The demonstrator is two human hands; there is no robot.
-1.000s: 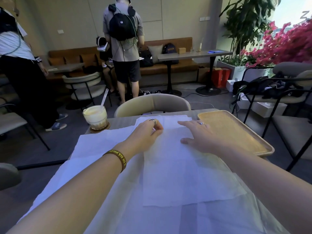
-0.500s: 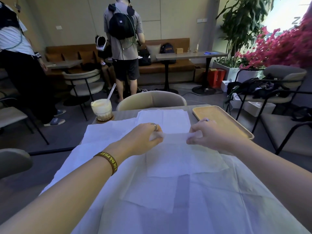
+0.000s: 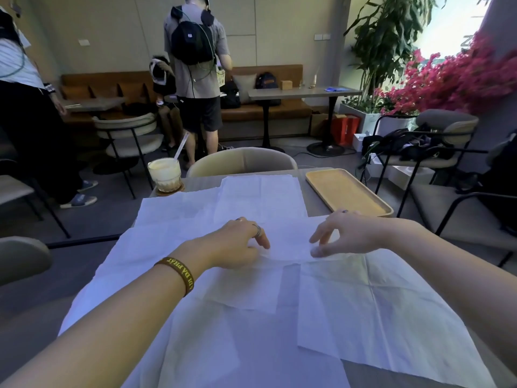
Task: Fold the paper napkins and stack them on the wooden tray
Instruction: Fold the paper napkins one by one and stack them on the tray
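On table [image 3: 316, 204] centre, head view: one napkin [image 3: 288, 242] pinched by both hands. At its 9 o'clock, left hand [image 3: 237, 245], thumb and forefinger nipped on the paper edge. At its 3 o'clock, right hand [image 3: 347, 236], nipping the same edge between thumb and forefinger, other fingers spread loose. Held apart, with a strip of paper stretched between.

Against a second ago: then resting flat at the far edge; half a second ago, lifting that edge; now drawn back toward 6 o'clock, over the sheet's near half. Reads as the first fold almost closed, with the crease at 12 o'clock not yet pressed. Likely calls for matching the corners, then a flat swipe along the fold.

Under and around: more napkins [image 3: 377, 312], unfolded and overlapping, spread from 12 to 6 o'clock.

At 2 o'clock, just beyond the right hand: wooden tray [image 3: 347, 191], bare, so no stacking done.

At 11 o'clock: drink glass [image 3: 164, 175] with a straw, close to a paper corner; worth minding when dragging sheets.
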